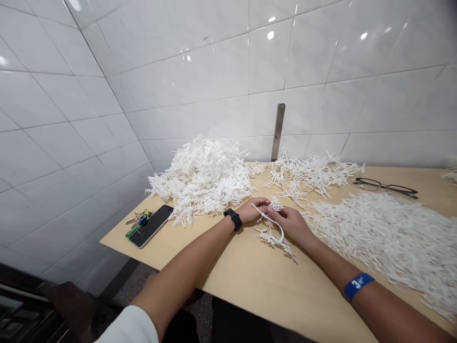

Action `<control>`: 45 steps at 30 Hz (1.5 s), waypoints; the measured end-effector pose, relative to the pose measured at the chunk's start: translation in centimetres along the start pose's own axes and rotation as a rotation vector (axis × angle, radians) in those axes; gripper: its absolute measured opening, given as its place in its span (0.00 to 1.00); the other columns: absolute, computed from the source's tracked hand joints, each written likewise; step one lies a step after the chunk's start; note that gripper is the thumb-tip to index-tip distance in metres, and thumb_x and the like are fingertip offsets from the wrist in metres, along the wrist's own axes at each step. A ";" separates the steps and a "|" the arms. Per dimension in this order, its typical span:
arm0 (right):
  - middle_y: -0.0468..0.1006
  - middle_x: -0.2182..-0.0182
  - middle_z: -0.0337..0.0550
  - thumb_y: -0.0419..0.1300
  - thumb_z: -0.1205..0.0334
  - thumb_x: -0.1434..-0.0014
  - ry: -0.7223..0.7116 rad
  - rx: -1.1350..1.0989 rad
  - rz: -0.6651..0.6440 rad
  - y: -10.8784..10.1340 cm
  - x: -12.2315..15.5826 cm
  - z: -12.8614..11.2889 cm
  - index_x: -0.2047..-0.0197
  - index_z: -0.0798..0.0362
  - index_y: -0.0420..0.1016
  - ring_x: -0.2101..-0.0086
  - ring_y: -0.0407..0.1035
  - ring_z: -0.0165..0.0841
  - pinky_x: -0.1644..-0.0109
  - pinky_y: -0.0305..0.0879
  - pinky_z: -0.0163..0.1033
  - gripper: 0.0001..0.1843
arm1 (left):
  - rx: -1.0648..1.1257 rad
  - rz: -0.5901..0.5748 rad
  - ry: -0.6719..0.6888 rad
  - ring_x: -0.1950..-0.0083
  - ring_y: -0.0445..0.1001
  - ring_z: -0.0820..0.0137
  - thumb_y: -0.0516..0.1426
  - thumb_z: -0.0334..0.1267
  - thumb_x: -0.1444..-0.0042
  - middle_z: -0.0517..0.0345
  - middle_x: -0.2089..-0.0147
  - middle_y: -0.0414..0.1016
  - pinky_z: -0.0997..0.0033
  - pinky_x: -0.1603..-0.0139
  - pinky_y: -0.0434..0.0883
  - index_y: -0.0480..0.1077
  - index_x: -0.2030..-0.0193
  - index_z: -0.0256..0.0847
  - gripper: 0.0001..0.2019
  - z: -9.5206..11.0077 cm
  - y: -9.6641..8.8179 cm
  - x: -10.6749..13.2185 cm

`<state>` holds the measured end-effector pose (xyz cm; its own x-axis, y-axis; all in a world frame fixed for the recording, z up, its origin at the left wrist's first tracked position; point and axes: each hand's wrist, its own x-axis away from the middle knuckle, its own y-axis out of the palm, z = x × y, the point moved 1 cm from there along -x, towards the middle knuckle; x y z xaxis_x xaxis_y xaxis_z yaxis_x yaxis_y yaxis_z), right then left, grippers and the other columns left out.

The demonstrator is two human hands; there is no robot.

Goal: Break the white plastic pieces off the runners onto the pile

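Observation:
My left hand (253,209) and my right hand (291,223) meet over the middle of the table. Their fingers are closed around a white branched plastic sprig (275,205), whose small twigs stick up between the fingertips. Below the hands, another forked white stem (274,239) hangs or lies with its twigs toward me; whether it joins the held sprig I cannot tell. Behind my left hand rises a large heap of small white sprigs (207,176). A looser pile of longer white branches (316,171) lies beyond my right hand.
A wide spread of white stems (389,238) covers the right side of the table (243,281). Black-framed glasses (385,186) lie behind it. At the left are a phone (152,226) and keys (141,217). A metal bracket (278,131) is fixed to the tiled wall.

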<state>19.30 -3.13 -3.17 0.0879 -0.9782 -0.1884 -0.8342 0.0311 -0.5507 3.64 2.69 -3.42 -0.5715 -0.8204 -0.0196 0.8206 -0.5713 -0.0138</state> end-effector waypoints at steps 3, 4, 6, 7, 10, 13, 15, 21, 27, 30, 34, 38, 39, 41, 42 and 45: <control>0.68 0.80 0.38 0.54 0.33 0.44 0.000 -0.003 0.016 -0.4 -0.2 0.1 0.76 0.54 0.69 0.76 0.60 0.32 0.72 0.52 0.37 0.30 | 0.047 0.014 -0.021 0.70 0.67 0.76 0.66 0.40 0.53 0.60 0.70 0.70 0.72 0.64 0.64 0.70 0.66 0.34 0.13 -0.4 0.3 -0.1; 0.67 0.81 0.38 0.55 0.31 0.46 0.000 -0.002 0.026 -0.5 -0.2 0.1 0.77 0.53 0.68 0.76 0.59 0.32 0.72 0.50 0.37 0.31 | 0.060 0.024 -0.024 0.70 0.67 0.76 0.66 0.41 0.53 0.59 0.70 0.70 0.72 0.64 0.64 0.70 0.65 0.34 0.14 -0.5 0.5 -0.1; 0.64 0.82 0.36 0.55 0.29 0.47 0.002 0.000 0.046 -0.6 -0.3 0.1 0.79 0.52 0.65 0.77 0.56 0.31 0.73 0.48 0.37 0.32 | 0.072 0.045 -0.031 0.70 0.66 0.76 0.66 0.41 0.54 0.60 0.70 0.70 0.72 0.64 0.63 0.70 0.65 0.34 0.15 -0.5 0.8 -0.2; 0.63 0.83 0.36 0.55 0.29 0.48 0.001 -0.001 0.052 -0.6 -0.3 0.1 0.79 0.52 0.65 0.77 0.56 0.31 0.72 0.48 0.38 0.32 | 0.072 0.053 -0.035 0.70 0.66 0.77 0.67 0.41 0.54 0.60 0.70 0.69 0.72 0.64 0.63 0.69 0.65 0.34 0.15 -0.4 0.9 -0.3; 0.65 0.82 0.37 0.54 0.30 0.48 -0.004 -0.011 0.058 -0.6 -0.3 -0.1 0.79 0.52 0.66 0.76 0.58 0.31 0.71 0.49 0.38 0.31 | 0.060 0.066 -0.045 0.72 0.64 0.78 0.68 0.40 0.56 0.62 0.73 0.67 0.73 0.66 0.61 0.68 0.68 0.35 0.15 -0.2 1.0 -0.5; 0.69 0.80 0.39 0.54 0.32 0.46 0.013 -0.026 0.066 -0.3 -0.4 0.1 0.78 0.52 0.67 0.75 0.61 0.33 0.71 0.53 0.38 0.30 | 0.053 0.061 -0.049 0.73 0.63 0.78 0.68 0.40 0.56 0.63 0.74 0.66 0.73 0.67 0.60 0.67 0.69 0.35 0.15 -0.2 0.9 -0.6; 0.71 0.80 0.40 0.53 0.33 0.45 0.032 -0.037 0.070 -0.1 -0.5 0.3 0.76 0.53 0.68 0.75 0.63 0.33 0.70 0.55 0.38 0.29 | 0.056 0.051 -0.050 0.73 0.63 0.77 0.68 0.40 0.55 0.63 0.74 0.66 0.73 0.67 0.60 0.67 0.69 0.36 0.15 -0.2 0.9 -0.5; 0.67 0.82 0.38 0.58 0.33 0.49 0.032 -0.050 0.034 0.0 -1.1 0.5 0.80 0.53 0.67 0.76 0.61 0.32 0.71 0.53 0.37 0.29 | 0.090 0.009 -0.015 0.72 0.63 0.77 0.67 0.42 0.54 0.64 0.74 0.65 0.74 0.67 0.60 0.66 0.70 0.36 0.15 0.1 1.0 0.4; 0.74 0.77 0.40 0.59 0.34 0.49 0.000 -0.134 -0.103 -0.6 -1.1 0.6 0.72 0.55 0.77 0.73 0.65 0.34 0.66 0.59 0.39 0.29 | 0.093 -0.080 0.017 0.69 0.66 0.76 0.69 0.42 0.57 0.61 0.71 0.69 0.73 0.63 0.62 0.69 0.68 0.34 0.17 -0.1 0.4 0.0; 0.74 0.76 0.39 0.59 0.34 0.47 -0.012 -0.174 -0.162 -0.7 -1.0 0.6 0.71 0.56 0.77 0.72 0.64 0.33 0.65 0.60 0.39 0.29 | 0.092 -0.132 0.018 0.69 0.65 0.76 0.69 0.44 0.57 0.61 0.71 0.69 0.73 0.65 0.61 0.69 0.68 0.34 0.18 -0.5 -0.1 -0.2; 0.71 0.77 0.38 0.58 0.35 0.44 -0.030 -0.232 -0.237 -0.4 -1.0 0.3 0.72 0.55 0.75 0.73 0.63 0.32 0.66 0.59 0.38 0.28 | 0.104 -0.214 0.004 0.70 0.68 0.75 0.68 0.50 0.55 0.60 0.72 0.69 0.72 0.65 0.63 0.69 0.67 0.35 0.21 -1.0 -0.8 0.0; 0.66 0.79 0.35 0.56 0.35 0.41 -0.051 -0.284 -0.281 0.0 -1.0 -0.2 0.75 0.54 0.69 0.75 0.59 0.30 0.67 0.56 0.37 0.29 | 0.129 -0.288 -0.011 0.65 0.72 0.71 0.67 0.54 0.53 0.55 0.67 0.74 0.69 0.59 0.66 0.69 0.62 0.35 0.24 -0.7 -1.2 0.4; 0.64 0.80 0.35 0.56 0.35 0.41 -0.054 -0.291 -0.290 0.0 -1.0 -0.3 0.76 0.54 0.67 0.75 0.57 0.29 0.68 0.55 0.37 0.29 | 0.137 -0.304 -0.013 0.64 0.73 0.69 0.67 0.54 0.53 0.54 0.67 0.74 0.68 0.58 0.66 0.69 0.61 0.35 0.24 -0.5 -1.2 0.5; 0.62 0.80 0.34 0.56 0.35 0.40 -0.059 -0.300 -0.309 0.0 -0.9 -0.4 0.77 0.53 0.64 0.75 0.56 0.29 0.68 0.53 0.37 0.29 | 0.155 -0.334 -0.009 0.63 0.74 0.68 0.67 0.55 0.52 0.53 0.67 0.75 0.67 0.57 0.66 0.69 0.61 0.34 0.25 -0.1 -1.2 0.7; 0.61 0.80 0.34 0.55 0.35 0.40 -0.062 -0.303 -0.319 0.0 -0.9 -0.4 0.77 0.52 0.62 0.75 0.55 0.29 0.69 0.52 0.37 0.29 | 0.163 -0.351 -0.002 0.63 0.73 0.68 0.67 0.55 0.52 0.53 0.68 0.74 0.68 0.58 0.66 0.69 0.61 0.34 0.25 0.1 -1.2 0.9; 0.60 0.80 0.33 0.55 0.37 0.38 -0.067 -0.318 -0.351 -0.1 -0.7 -0.4 0.77 0.52 0.60 0.76 0.53 0.28 0.70 0.50 0.37 0.29 | 0.193 -0.351 0.008 0.68 0.69 0.73 0.67 0.54 0.52 0.57 0.70 0.71 0.71 0.63 0.63 0.70 0.63 0.34 0.23 0.5 -1.3 1.2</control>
<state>19.08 -2.50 -2.69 0.4204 -0.9026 -0.0927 -0.8720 -0.3736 -0.3163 1.91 2.41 -2.89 -0.8166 -0.5747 -0.0545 0.5599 -0.8115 0.1673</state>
